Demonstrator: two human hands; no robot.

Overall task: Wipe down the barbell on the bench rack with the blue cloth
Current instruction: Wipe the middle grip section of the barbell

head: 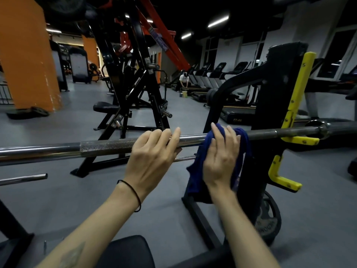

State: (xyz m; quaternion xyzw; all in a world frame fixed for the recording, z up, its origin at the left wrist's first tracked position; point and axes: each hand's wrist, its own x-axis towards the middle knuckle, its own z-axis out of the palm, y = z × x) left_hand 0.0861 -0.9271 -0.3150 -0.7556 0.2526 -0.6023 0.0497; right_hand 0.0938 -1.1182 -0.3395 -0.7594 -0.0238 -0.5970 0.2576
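Black bench pad [125, 252], grey gym floor [173, 190], orange pillars [29, 55].

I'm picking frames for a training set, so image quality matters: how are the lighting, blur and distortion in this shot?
Head view: dim gym lit by ceiling strip lights; glare streaks along the chrome barbell; wide-angle bending bows the bar and tilts the orange pillar. The left hand is sharp; the right hand on the blue cloth is slightly motion-blurred, and so is the right forearm.
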